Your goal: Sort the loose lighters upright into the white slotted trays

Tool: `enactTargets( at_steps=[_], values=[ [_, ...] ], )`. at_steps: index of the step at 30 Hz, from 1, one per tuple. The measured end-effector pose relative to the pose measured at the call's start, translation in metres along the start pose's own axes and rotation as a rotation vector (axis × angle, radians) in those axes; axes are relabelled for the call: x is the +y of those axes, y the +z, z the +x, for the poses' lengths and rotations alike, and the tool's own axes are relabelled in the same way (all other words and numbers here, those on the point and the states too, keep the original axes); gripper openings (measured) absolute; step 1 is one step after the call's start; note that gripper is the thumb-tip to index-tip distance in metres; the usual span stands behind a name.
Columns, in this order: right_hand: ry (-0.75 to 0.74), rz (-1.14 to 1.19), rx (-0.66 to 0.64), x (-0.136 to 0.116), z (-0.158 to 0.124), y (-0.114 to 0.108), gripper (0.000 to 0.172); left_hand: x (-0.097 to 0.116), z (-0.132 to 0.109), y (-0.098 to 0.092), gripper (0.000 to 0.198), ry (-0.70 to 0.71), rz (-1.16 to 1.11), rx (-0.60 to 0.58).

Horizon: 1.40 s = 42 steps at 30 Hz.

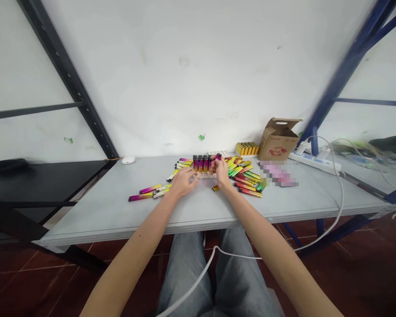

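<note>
Both my arms reach across a grey table (119, 211). My right hand (221, 170) pinches a pink-and-dark stick (218, 157) and holds it upright at the right end of a row of standing sticks (202, 163) in a white tray. My left hand (184, 180) rests curled on the table just left of that tray, beside loose sticks; whether it holds one is hidden. Several colourful sticks (246, 176) lie piled to the right, and a few more (150, 193) lie to the left.
A brown cardboard box (279, 140) stands at the back right beside a block of yellow sticks (247, 148). A white power strip (317, 160) with a cable lies right. A white mouse (128, 160) sits back left. Metal shelf frames flank the table.
</note>
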State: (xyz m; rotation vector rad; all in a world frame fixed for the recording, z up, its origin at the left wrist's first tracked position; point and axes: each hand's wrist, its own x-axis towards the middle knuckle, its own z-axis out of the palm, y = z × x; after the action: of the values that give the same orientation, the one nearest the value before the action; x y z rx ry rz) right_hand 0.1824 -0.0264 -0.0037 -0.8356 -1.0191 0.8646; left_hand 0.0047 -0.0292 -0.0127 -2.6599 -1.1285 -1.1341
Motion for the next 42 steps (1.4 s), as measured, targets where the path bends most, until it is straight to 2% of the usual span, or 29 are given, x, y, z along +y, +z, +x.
enactTargets(
  at_steps=[4, 8, 13, 22, 35, 39, 42],
  values=[
    [0.201, 0.226, -0.053, -0.007, 0.003, -0.002, 0.044, 0.004, 0.0, 0.002, 0.025, 0.078, 0.033, -0.033],
    [0.317, 0.331, -0.08, -0.013, 0.004, -0.004, 0.047, 0.007, 0.001, 0.005, 0.022, 0.132, 0.11, -0.11],
    [0.31, 0.425, -0.091, -0.017, 0.001, -0.004, 0.044, 0.006, 0.0, 0.011, 0.022, 0.112, 0.143, -0.186],
    [0.348, 0.516, -0.073, -0.018, 0.003, -0.007, 0.043, -0.003, 0.001, 0.015, 0.025, 0.02, 0.161, -0.217],
    [0.43, 0.481, -0.07, -0.017, 0.005, -0.009, 0.042, -0.004, 0.003, 0.018, 0.029, -0.049, 0.152, -0.234],
    [0.373, 0.502, -0.1, -0.016, 0.005, -0.01, 0.042, -0.005, 0.003, 0.018, 0.034, -0.062, 0.138, -0.227],
    [0.315, 0.489, -0.125, -0.015, 0.007, -0.009, 0.03, -0.004, 0.002, 0.017, 0.036, -0.07, 0.129, -0.223]
  ],
)
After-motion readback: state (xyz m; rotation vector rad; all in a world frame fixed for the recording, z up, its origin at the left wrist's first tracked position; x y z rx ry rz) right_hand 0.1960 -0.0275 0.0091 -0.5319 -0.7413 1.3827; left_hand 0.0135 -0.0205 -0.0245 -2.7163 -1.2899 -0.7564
